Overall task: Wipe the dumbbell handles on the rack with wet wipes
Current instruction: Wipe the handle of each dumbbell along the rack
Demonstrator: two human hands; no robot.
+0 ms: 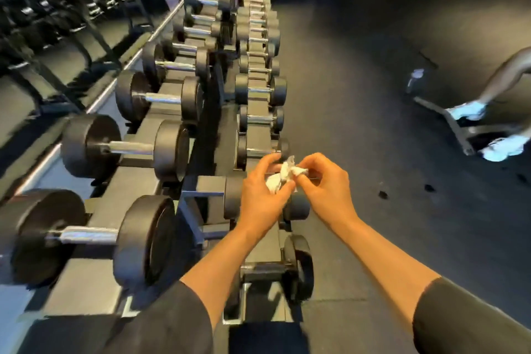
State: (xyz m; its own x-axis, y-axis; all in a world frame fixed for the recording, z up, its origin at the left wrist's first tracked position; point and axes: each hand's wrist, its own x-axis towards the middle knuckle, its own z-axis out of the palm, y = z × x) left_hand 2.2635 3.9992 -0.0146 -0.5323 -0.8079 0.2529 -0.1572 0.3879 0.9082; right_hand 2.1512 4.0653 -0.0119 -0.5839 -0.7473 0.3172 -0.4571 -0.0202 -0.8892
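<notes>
White wipe (283, 177), crumpled, pinched between both hands above lower rack tier, just over a small dumbbell (296, 205) partly hidden behind them. Left hand (260, 195): fingers curled round wipe's lower bulk, thumb against it. Right hand (327, 184): fingertips pinching wipe's upper right corner. Black short sleeves on both arms.

Rack (207, 190), dark metal, two tiers, running from near edge away into distance. Upper tier, left: large black round-headed dumbbells with chrome handles, nearest (86, 234), next (126, 148), then (161, 98), shrinking in size further back. Lower tier, right: smaller dumbbells in a row, one (260, 90) mid-distance, one (287, 267) nearest, below forearms.

Mirror (43, 37) along wall left of rack, showing reflected weights, blurred.

Floor (373, 95), dark rubber, right of rack. Bench base (448, 123), metal, far right, with another person's leg (505, 77) and pale shoes (468, 110) beside it. Bottle (415, 77) standing near base, blurred.
</notes>
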